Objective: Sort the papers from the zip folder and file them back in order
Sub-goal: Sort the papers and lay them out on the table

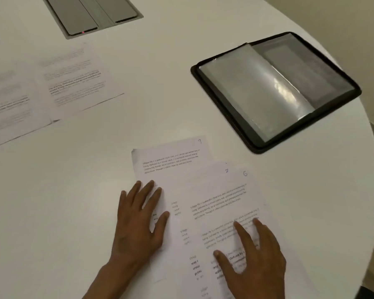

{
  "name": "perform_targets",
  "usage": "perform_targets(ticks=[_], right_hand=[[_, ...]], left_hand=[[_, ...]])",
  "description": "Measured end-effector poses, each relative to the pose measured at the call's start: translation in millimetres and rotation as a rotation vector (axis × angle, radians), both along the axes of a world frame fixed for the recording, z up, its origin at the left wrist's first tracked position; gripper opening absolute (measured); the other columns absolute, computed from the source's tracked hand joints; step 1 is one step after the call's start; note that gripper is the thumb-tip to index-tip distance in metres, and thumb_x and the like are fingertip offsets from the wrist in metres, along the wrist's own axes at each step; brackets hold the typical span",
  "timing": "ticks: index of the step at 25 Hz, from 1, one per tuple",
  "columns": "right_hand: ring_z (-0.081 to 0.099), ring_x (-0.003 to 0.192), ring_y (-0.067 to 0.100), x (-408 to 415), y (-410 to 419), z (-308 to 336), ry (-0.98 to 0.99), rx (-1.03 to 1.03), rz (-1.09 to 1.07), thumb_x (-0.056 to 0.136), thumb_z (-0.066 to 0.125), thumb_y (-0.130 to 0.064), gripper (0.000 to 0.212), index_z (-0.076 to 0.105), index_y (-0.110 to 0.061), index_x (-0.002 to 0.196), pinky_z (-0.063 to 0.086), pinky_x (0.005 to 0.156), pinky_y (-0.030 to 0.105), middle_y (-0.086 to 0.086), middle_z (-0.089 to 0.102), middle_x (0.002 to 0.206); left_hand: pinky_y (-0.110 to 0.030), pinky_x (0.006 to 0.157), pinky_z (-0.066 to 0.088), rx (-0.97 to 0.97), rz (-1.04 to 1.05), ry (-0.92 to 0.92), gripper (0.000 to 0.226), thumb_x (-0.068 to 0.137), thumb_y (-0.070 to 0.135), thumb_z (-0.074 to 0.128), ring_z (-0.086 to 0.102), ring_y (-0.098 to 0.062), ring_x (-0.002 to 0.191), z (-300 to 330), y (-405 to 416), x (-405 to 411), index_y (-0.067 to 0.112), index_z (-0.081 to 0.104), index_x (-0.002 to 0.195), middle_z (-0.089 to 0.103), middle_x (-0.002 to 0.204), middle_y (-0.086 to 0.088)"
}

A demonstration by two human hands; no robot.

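Pressed flat on fanned papers (pixel 203 190) at near centre of white table (pixel 160 83): left hand (pixel 140 221), fingers spread, on left sheets; right hand (pixel 255 253), fingers splayed, on top sheet. Handwritten "9" and "6" legible at corners. Open folder (pixel 274 91) lying far right, well apart. More sheets (pixel 41 89) far left.

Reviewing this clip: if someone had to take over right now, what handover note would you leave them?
Left hand: flat, fingers straight, pressing the left side of the fanned papers; no grip.
Right hand: fingers spread on the top sheet, marked 6.
A sheet marked 9 sticks out at the back of the fan.
Two more sheets lie far left.
Zip folder: open, upper right; its sleeves look empty.
Done: papers out, spread.
Left: order them, file them back.
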State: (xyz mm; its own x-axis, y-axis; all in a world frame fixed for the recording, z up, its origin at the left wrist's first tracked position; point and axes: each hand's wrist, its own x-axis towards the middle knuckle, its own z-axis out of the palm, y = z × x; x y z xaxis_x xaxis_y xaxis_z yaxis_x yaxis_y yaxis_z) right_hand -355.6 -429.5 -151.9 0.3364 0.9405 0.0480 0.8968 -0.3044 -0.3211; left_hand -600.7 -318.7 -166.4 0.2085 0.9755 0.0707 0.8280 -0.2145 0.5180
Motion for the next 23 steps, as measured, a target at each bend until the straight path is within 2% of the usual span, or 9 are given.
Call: perform_targets(ticks=[4,7,9,10,12,14,15,19,23], right_hand=[[0.047,0.128,0.032,0,-18,-2,0.022,-0.039,0.054,0.06,0.061,-0.082,0.079,0.062,-0.04,0.126,0.047,0.09,0.058,0.008,0.055,0.142],[0.047,0.131,0.03,-3,-31,-6,0.09,0.046,0.071,0.056,0.069,-0.08,0.064,0.071,-0.04,0.105,0.046,0.094,0.056,0.006,0.062,0.13],[0.046,0.133,0.029,-2,-33,-7,0.143,0.131,0.056,0.056,0.073,-0.075,0.05,0.065,-0.04,0.09,0.047,0.096,0.057,0.006,0.065,0.123],[0.045,0.136,0.028,-1,-32,-7,0.163,0.157,0.068,0.057,0.074,-0.073,0.049,0.063,-0.039,0.09,0.046,0.098,0.058,0.006,0.065,0.126],[0.035,0.146,0.028,-1,-30,-8,0.172,0.121,0.196,0.067,0.071,-0.073,0.059,0.064,-0.037,0.114,0.037,0.109,0.056,0.005,0.053,0.147],[0.023,0.152,0.029,-4,-27,-9,0.092,-0.005,0.38,0.077,0.058,-0.08,0.081,0.047,-0.038,0.145,0.022,0.117,0.05,0.001,0.031,0.163],[0.02,0.153,0.029,-6,-25,-9,0.038,-0.051,0.421,0.078,0.052,-0.084,0.086,0.039,-0.04,0.151,0.017,0.117,0.05,-0.001,0.022,0.166],[0.012,0.155,0.027,-5,-19,-6,0.041,-0.106,0.186,0.079,0.048,-0.085,0.087,0.033,-0.043,0.153,0.014,0.119,0.055,-0.003,0.015,0.168],[0.024,0.15,0.032,-9,-13,-4,-0.005,-0.145,-0.004,0.078,0.044,-0.085,0.087,0.043,-0.035,0.15,0.032,0.109,0.064,0.007,0.026,0.164]], left_hand=[[-0.052,0.122,0.014,-0.014,0.017,0.064,0.061,0.091,0.051,0.046,0.024,-0.022,0.149,3,-3,7,0.016,0.054,0.141,0.04,0.155,0.001],[-0.054,0.121,0.013,-0.038,0.022,0.123,0.065,0.095,0.054,0.037,0.023,-0.022,0.149,8,-5,14,0.013,0.05,0.144,0.038,0.157,0.001],[-0.058,0.119,0.018,-0.037,0.025,0.156,0.061,0.098,0.048,0.033,0.026,-0.025,0.148,10,-5,16,0.011,0.049,0.144,0.039,0.156,0.001],[-0.059,0.117,0.02,-0.033,0.023,0.187,0.059,0.099,0.044,0.034,0.029,-0.027,0.147,10,-5,17,0.01,0.049,0.144,0.04,0.155,0.0],[-0.061,0.116,0.023,-0.038,0.022,0.272,0.058,0.098,0.041,0.035,0.031,-0.03,0.145,9,-6,19,0.009,0.048,0.144,0.041,0.154,-0.002],[-0.06,0.116,0.025,-0.047,0.036,0.329,0.059,0.097,0.043,0.035,0.033,-0.031,0.143,11,-6,21,0.008,0.046,0.145,0.043,0.153,-0.005],[-0.058,0.115,0.026,-0.048,0.048,0.34,0.06,0.097,0.043,0.035,0.034,-0.031,0.142,12,-5,22,0.008,0.046,0.144,0.044,0.152,-0.006],[-0.054,0.108,0.034,-0.065,0.118,0.36,0.063,0.096,0.048,0.039,0.037,-0.032,0.139,15,-3,23,0.007,0.048,0.142,0.044,0.151,-0.008],[-0.055,0.113,0.029,-0.091,0.135,0.344,0.076,0.092,0.063,0.04,0.035,-0.032,0.141,15,-5,29,0.008,0.047,0.143,0.041,0.154,-0.008]])
